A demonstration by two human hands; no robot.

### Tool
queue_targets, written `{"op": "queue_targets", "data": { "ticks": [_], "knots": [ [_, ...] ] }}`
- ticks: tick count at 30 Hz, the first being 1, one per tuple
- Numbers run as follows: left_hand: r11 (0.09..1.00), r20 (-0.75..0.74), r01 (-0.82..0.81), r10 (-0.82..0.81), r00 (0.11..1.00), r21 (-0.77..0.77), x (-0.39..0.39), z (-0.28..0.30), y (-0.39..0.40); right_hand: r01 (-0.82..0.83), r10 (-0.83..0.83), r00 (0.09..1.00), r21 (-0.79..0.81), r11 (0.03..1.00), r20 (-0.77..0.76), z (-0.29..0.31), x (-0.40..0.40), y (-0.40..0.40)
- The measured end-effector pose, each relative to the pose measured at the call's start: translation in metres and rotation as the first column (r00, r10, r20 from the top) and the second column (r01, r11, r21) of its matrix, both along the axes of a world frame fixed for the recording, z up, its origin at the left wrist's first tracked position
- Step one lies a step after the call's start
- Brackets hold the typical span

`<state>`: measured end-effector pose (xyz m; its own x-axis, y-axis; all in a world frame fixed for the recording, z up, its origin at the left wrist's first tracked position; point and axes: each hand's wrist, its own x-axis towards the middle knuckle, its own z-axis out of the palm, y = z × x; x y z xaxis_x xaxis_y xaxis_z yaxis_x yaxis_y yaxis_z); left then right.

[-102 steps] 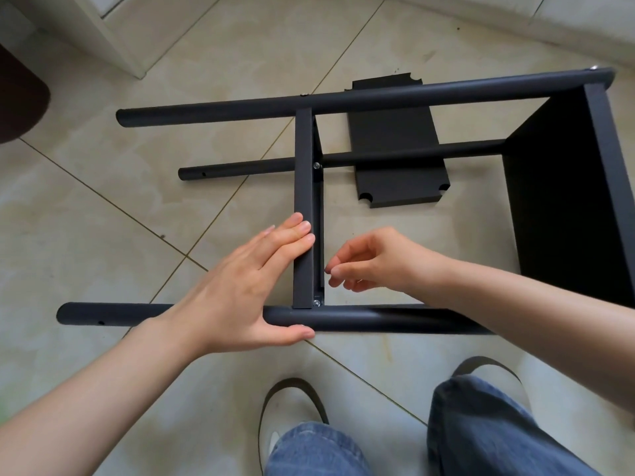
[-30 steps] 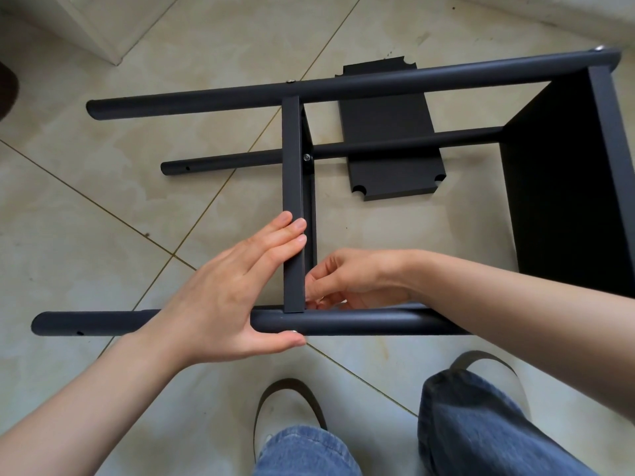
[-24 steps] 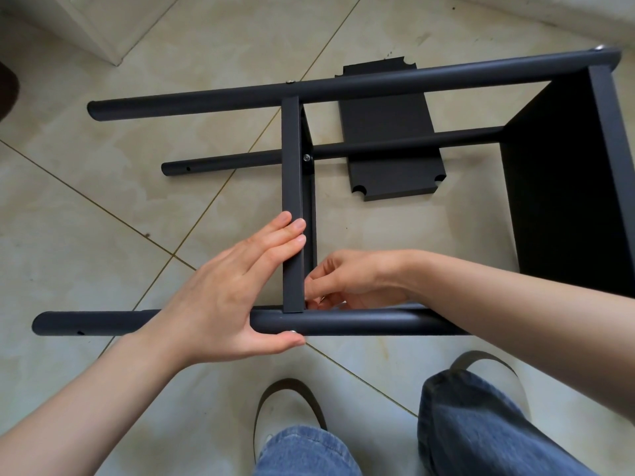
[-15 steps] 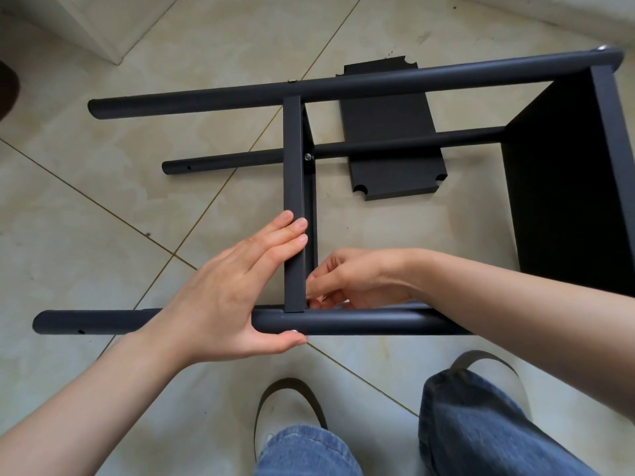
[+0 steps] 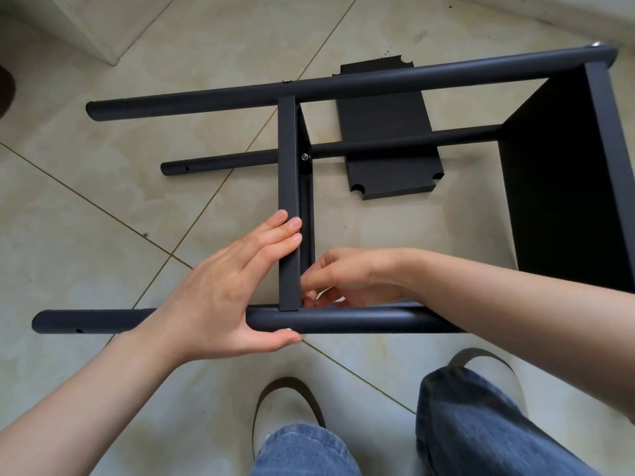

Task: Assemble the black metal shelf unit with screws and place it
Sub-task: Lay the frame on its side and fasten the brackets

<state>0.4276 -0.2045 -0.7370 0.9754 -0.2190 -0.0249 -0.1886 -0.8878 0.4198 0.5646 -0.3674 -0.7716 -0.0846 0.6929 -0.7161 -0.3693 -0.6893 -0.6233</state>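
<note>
Three round black tubes (image 5: pixel 378 82) showed on the shelf unit, which lay on its side on the tiled floor (image 5: pixel 103 235). Take the near tube (image 5: pixel 360 322) as the landmark: it ran left to right just in front of your two shoes (image 5: pixel 281 417). Two shelf panels were fixed in the frame: the middle shelf (image 5: pixel 288 201) stood edge-on, rising from the near tube to the far one, and an end shelf (image 5: pixel 563 183) closed the frame off to the right. One loose panel (image 5: pixel 388 146) lay flat on the floor beyond the near tube, under the lower tube.

Your left hand (image 5: pixel 220 290) rested over the near tube, its straight fingers (image 5: pixel 278 235) pressed flat against the middle shelf's edge, and its thumb (image 5: pixel 275 338) lay under the tube beside one screw head (image 5: pixel 289 330). Your right hand (image 5: pixel 347 280) reached inside the frame just behind the near tube, fingertips curled and pinched together at the shelf's corner; I could not tell what they held. Two more screw heads showed, one at the far tube (image 5: pixel 286 81) and one at the lower tube (image 5: pixel 304 157).
</note>
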Motion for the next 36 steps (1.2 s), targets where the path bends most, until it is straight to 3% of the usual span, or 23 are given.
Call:
{"op": "queue_targets", "data": {
  "ticks": [10,18,36],
  "knots": [
    [1.000,-0.004,0.002,-0.002,1.000,0.008,-0.0001,0.0006,0.0010,-0.031,0.033,0.999,-0.052,0.998,0.035,0.0032,-0.0014,0.0018],
    [1.000,-0.005,-0.001,0.001,1.000,0.018,0.0001,0.0023,0.0001,0.006,-0.008,0.999,-0.042,0.999,-0.048,-0.0017,0.0008,0.0014],
    [1.000,-0.008,-0.001,0.001,1.000,0.018,-0.0003,0.0018,0.0008,0.006,-0.005,1.000,-0.048,0.999,0.021,0.0008,0.0009,-0.0008]
  ]
}}
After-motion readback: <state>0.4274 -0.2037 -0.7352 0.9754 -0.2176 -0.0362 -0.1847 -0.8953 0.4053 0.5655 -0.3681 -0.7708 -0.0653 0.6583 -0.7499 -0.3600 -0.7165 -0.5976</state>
